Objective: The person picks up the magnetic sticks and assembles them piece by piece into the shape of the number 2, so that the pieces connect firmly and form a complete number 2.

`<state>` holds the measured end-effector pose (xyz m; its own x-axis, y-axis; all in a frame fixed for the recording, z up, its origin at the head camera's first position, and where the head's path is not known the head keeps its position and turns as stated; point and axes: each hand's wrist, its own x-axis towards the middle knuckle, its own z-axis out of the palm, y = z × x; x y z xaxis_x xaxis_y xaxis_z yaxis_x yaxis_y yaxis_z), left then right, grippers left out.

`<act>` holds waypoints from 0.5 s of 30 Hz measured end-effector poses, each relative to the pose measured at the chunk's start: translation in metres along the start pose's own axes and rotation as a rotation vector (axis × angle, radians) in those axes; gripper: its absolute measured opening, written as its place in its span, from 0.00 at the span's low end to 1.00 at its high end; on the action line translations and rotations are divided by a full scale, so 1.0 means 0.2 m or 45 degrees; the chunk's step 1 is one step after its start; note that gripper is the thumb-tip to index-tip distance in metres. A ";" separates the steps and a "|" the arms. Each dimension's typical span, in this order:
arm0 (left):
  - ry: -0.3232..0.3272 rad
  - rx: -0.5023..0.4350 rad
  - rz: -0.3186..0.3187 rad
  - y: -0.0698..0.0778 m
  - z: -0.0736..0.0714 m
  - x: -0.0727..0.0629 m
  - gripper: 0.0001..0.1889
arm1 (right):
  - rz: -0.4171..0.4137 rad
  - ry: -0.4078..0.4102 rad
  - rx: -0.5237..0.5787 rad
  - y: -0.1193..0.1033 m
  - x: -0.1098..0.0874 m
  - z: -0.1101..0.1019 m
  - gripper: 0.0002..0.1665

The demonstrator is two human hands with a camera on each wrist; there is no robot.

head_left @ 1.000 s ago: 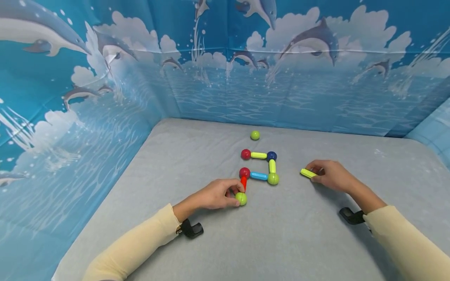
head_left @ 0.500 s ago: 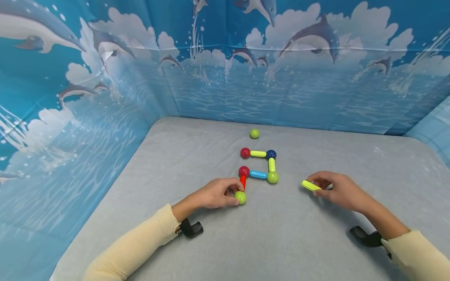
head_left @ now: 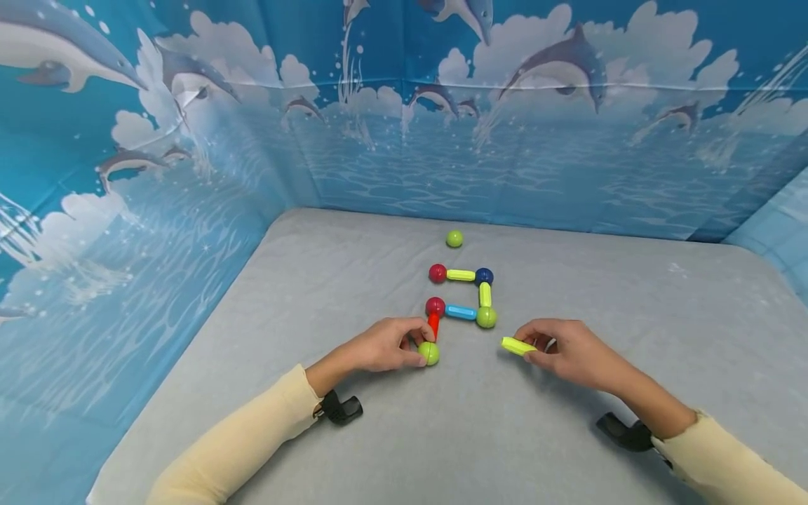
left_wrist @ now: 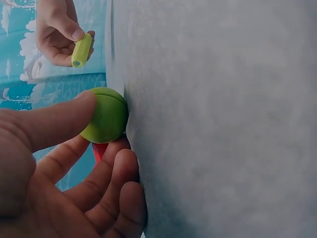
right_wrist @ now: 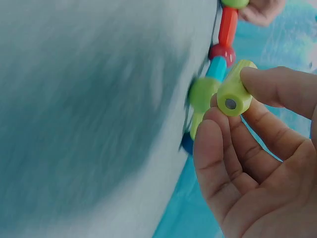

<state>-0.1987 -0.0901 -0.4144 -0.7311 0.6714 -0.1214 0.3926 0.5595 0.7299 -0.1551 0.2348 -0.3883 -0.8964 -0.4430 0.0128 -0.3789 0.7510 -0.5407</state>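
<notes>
My left hand (head_left: 393,345) pinches a lime green ball (head_left: 428,353) between thumb and fingers, down on the grey surface. From that ball a red rod (head_left: 433,326) leads to a red ball (head_left: 435,306). A blue rod (head_left: 461,311) joins it to a second green ball (head_left: 486,317); beyond, a yellow rod (head_left: 485,294), a navy ball (head_left: 484,276), another yellow rod (head_left: 461,275) and a red ball (head_left: 438,273) continue the chain. My right hand (head_left: 568,351) holds a loose yellow rod (right_wrist: 235,89), a grey metal disc showing in its end, right of the chain.
A lone green ball (head_left: 454,238) lies behind the chain, near the back edge. Grey cloth (head_left: 353,449) covers the table. Blue dolphin-print curtains (head_left: 404,161) rise along the back and left sides.
My right hand first came nearer the front of the table, then moved left toward the chain, carrying the yellow rod. My left hand stays on the green ball.
</notes>
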 end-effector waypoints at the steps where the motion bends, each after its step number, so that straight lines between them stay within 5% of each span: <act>1: 0.001 -0.003 -0.001 0.00 0.00 0.00 0.13 | -0.008 -0.016 0.002 -0.01 0.01 0.01 0.12; 15: 0.023 0.017 0.006 0.01 0.00 -0.01 0.12 | -0.145 -0.136 0.015 -0.15 0.16 0.15 0.13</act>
<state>-0.1968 -0.0904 -0.4129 -0.7392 0.6651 -0.1057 0.4032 0.5628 0.7216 -0.1649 0.1826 -0.3967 -0.8182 -0.5747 -0.0143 -0.4733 0.6875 -0.5508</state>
